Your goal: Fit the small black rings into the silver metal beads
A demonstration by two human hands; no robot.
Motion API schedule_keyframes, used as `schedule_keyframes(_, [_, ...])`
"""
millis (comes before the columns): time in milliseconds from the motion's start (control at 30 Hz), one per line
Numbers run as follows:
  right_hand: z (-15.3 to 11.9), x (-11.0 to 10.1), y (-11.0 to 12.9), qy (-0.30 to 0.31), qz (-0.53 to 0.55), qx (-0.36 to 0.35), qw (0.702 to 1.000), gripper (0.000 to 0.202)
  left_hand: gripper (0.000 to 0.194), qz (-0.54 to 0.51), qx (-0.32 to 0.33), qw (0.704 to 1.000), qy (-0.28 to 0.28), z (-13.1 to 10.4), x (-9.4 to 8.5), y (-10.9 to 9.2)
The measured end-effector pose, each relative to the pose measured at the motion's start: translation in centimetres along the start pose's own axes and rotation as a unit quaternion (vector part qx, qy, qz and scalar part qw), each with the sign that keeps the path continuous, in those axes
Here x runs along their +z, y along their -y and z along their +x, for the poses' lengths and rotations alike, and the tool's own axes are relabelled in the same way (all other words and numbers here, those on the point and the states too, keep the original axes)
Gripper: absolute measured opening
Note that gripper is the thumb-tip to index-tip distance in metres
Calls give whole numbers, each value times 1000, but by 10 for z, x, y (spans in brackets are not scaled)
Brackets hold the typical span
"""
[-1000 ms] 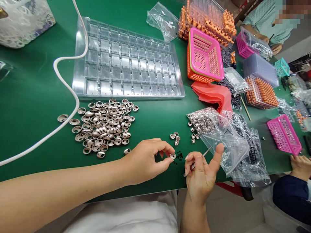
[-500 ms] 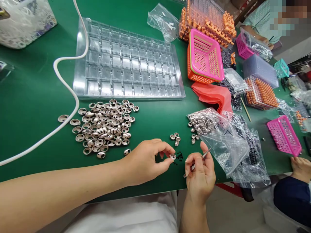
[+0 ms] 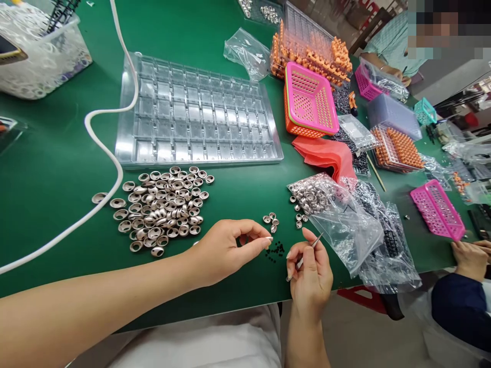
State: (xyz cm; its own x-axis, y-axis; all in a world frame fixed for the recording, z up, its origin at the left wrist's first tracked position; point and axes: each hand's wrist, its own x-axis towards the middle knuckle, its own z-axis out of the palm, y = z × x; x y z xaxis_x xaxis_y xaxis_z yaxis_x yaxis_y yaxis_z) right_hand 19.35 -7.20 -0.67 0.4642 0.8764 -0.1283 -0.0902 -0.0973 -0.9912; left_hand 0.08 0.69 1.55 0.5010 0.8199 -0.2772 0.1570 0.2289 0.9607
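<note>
My left hand [image 3: 226, 248] is closed in a pinch, thumb against forefinger, on a small silvery metal ring [image 3: 270, 238] that is mostly covered by the fingertips. Beside those fingertips lies a scatter of tiny black pieces [image 3: 276, 249] on the green table. My right hand [image 3: 311, 273] is wrapped round metal tweezers [image 3: 315, 240], whose pointed tip sticks out up and to the right. A small shiny bit shows below its fingers; I cannot tell what it is. Beyond the black pieces sit several small metal cups [image 3: 271, 220]. Left of them spreads a heap of metal rings [image 3: 164, 204].
Behind the heap lies a clear compartment tray [image 3: 203, 159]; a white cable [image 3: 100, 111] curves past it. At right are a plastic bag [image 3: 345, 240] of metal parts, red cloth [image 3: 326, 153] and stacked baskets [image 3: 311, 102]. Other people's hands [image 3: 470, 259] are at far right.
The camera view has shifted slightly. My left fingers have closed further over the ring, which showed its open face before. My right hand keeps the tweezers in nearly the same pose.
</note>
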Motion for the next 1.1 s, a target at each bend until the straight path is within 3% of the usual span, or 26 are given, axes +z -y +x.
schedule_keyframes(367, [1, 1, 0, -8, -3, 3, 1000, 33, 33, -198, -40, 977, 65, 9, -3, 6])
schedule_keyframes(700, [2, 2, 0, -16, -9, 14, 1000, 33, 37, -228, -60, 969, 69, 11, -2, 5])
schedule_keyframes(1100, [1, 1, -1, -7, -5, 22, 1000, 35, 35, -176, -56, 982, 50, 9, -2, 2])
